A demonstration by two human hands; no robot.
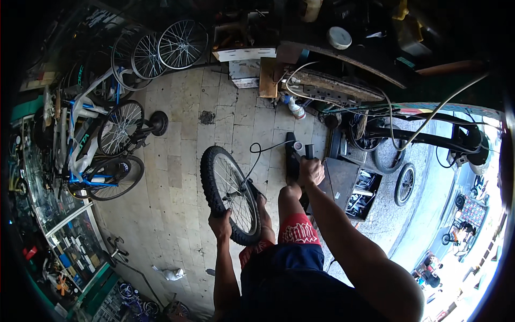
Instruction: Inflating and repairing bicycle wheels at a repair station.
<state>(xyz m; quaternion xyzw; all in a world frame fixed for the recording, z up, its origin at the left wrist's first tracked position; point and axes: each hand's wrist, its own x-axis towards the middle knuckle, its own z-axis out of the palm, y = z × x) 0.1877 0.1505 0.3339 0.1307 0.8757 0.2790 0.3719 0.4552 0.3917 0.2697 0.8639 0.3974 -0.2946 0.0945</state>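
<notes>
A bicycle wheel [208, 180] with a knobby black tire stands tilted in front of me, against my leg. My left hand [220, 224] is closed around the tire's near left edge. My right hand [311, 172] grips the black handle of a floor pump [309, 150], to the right of the wheel. Next to the handle shows the pump's round gauge [298, 145]. A thin black hose [258, 154] loops from the pump over to the wheel and ends among the spokes near the rim. My arm and knee hide most of the pump's body.
Bicycles [86, 142] and spare wheels [183, 45] stand along the left and back. At right, a metal box [363, 194] of tools sits beside my right arm. A white bottle [295, 109] stands by the workbench [343, 64]. A crumpled white bag [170, 273] lies on the tiled floor.
</notes>
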